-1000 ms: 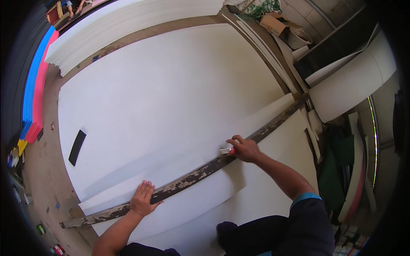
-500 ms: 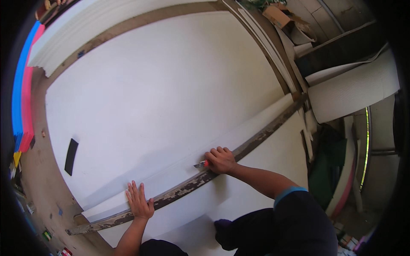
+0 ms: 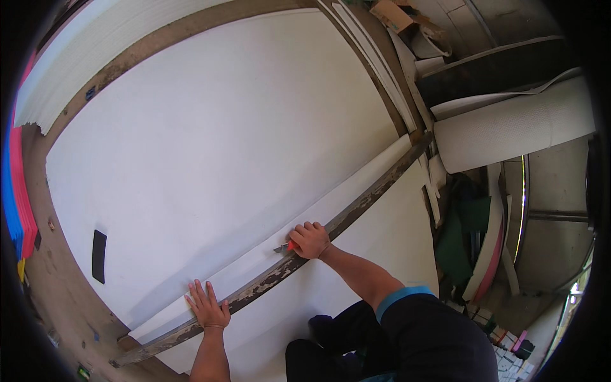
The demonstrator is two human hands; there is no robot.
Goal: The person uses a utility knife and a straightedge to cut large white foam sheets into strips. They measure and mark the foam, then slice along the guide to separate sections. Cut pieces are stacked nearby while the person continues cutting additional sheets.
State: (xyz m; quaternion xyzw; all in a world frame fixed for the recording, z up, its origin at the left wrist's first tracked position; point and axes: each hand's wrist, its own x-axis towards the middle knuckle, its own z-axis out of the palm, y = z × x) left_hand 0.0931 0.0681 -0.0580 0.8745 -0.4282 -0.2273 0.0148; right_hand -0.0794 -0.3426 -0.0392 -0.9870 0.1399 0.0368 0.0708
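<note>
Head view: your right hand (image 3: 310,240) is clenched around a small knife (image 3: 284,247) with a red body, its blade pointing to 9 o'clock and touching the big white sheet (image 3: 210,146). Your left hand (image 3: 207,305) is released, lying flat with spread fingers on the long worn wooden straightedge (image 3: 356,207), which runs from 7 o'clock to 2 o'clock across the sheet. At 3 o'clock lies a white roll (image 3: 515,130). At 9 o'clock, a stack of blue and red mats (image 3: 14,191).
</note>
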